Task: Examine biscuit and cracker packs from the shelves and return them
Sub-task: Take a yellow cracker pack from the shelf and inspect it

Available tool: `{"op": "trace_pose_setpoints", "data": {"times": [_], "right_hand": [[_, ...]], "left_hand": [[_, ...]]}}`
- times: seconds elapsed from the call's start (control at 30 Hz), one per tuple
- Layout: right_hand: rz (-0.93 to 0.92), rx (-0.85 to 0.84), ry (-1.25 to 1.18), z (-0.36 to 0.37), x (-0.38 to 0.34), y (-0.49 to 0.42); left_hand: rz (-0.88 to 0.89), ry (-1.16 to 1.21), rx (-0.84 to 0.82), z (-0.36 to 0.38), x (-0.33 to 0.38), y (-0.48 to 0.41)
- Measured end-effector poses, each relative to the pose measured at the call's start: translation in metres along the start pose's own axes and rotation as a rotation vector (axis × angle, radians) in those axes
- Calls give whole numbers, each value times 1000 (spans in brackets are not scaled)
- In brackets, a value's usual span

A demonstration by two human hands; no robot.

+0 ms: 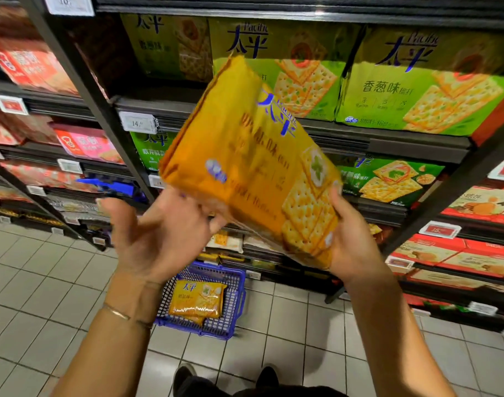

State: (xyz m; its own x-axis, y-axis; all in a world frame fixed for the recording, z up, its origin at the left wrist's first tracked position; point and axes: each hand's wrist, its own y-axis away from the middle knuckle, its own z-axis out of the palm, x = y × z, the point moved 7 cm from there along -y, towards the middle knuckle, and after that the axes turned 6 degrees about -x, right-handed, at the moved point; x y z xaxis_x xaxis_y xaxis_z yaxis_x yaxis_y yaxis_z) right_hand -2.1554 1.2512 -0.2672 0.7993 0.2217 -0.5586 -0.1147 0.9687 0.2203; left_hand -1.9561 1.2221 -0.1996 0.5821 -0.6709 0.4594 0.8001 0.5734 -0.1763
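A large orange cracker pack (245,156) with blue lettering is held tilted in front of the shelves, its printed front facing me. My right hand (351,242) grips its lower right corner, fingers curled round the edge. My left hand (156,233) is palm up under the pack's lower left end, fingers spread and blurred, touching the bottom edge near the thumb. Green cracker packs (417,81) fill the shelf behind.
A blue shopping basket (233,285) stands on the tiled floor below, holding another orange cracker pack (198,300). Dark shelf racks carry green, red and pink packs, with price tags (137,121) on the shelf edges. My shoes (185,376) show at the bottom.
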Motion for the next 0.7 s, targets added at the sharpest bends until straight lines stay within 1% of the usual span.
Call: {"op": "trace_pose_setpoints", "data": {"times": [0.03,0.07,0.1,0.13,0.17,0.23,0.27,0.37,0.43,0.5,0.57,0.6,0.63,0.67,0.7], "right_hand": [[53,-53,-39,8,10,-3],[97,-82,-60,14,21,-7],[127,-82,-62,16,32,-10],[159,-64,-47,17,42,-13],[201,-43,-39,19,53,-13],[259,-8,-18,21,70,-13],[269,16,-3,19,75,-14],[283,29,47,18,80,-13],[314,36,133,22,80,-10],[317,67,276,22,78,-9],[248,131,535,18,69,-11],[179,174,684,13,59,-12],[88,175,787,14,48,-13],[-16,125,808,24,39,-13],[-83,36,753,32,34,-13]], "left_hand": [[38,-63,31,0,-6,-5],[59,-204,153,-9,-9,-9],[82,-337,243,-15,-6,-14],[96,-595,320,-9,-2,-20],[104,-676,371,-4,-2,-24],[104,-634,346,-8,-8,-26],[104,-630,359,-11,-9,-24],[161,-707,390,-13,-5,-19],[192,-667,410,-11,-5,-17],[206,-610,433,-13,-4,-14],[219,-613,452,-16,-1,-11],[223,-639,455,-16,0,-9],[217,-668,452,-15,0,-8],[207,-709,451,-15,-2,-8],[198,-766,453,-15,-5,-9]]}}
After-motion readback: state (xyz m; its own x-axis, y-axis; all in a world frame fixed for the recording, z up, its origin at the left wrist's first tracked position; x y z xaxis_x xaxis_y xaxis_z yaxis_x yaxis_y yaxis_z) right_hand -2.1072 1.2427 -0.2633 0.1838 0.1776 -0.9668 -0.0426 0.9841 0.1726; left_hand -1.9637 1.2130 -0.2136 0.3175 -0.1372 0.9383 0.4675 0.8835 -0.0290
